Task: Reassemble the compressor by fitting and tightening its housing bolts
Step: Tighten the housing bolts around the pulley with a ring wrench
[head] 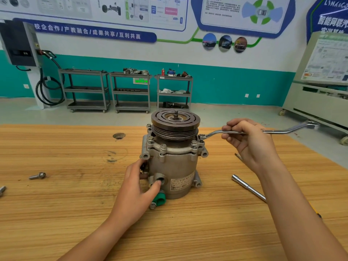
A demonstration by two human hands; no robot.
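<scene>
A grey metal compressor (pixel 175 166) stands upright on the wooden table (pixel 75 213), its grooved pulley (pixel 175 121) on top. Several housing bolts (pixel 163 146) sit around its upper flange. A long offset ring spanner (pixel 282 131) has its ring end on the bolt at the flange's right side (pixel 202 136). My right hand (pixel 248 142) grips the spanner's shaft near the middle. My left hand (pixel 139 187) holds the compressor's lower left side, the thumb pressed into a round port (pixel 160 180). A green cap (pixel 159 199) sticks out at the base.
A loose bolt (pixel 37 176) lies on the table to the left, another (pixel 2 190) at the left edge. A chrome socket extension (pixel 248 188) lies right of the compressor under my right forearm. Beyond the table stand three grey shelf carts (pixel 130 91) and a cabinet on wheels (pixel 320 95).
</scene>
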